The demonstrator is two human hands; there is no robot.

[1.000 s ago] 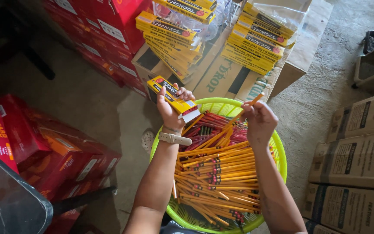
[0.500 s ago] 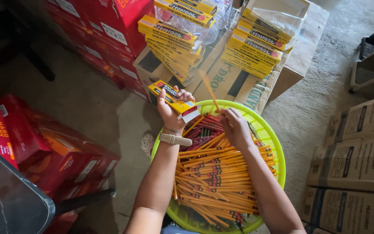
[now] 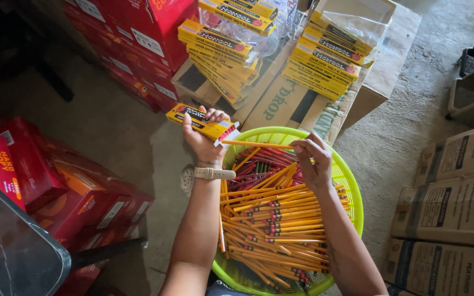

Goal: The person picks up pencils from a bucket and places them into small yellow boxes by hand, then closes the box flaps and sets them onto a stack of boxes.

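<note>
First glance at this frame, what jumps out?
A bright green basket at bottom centre, heaped with loose yellow pencils. Above it, the left hand holds a flat yellow pencil box while the right hand feeds one pencil into its open end. Stacks of matching yellow boxes sit on cardboard at the top, with red cartons piled at left.
</note>
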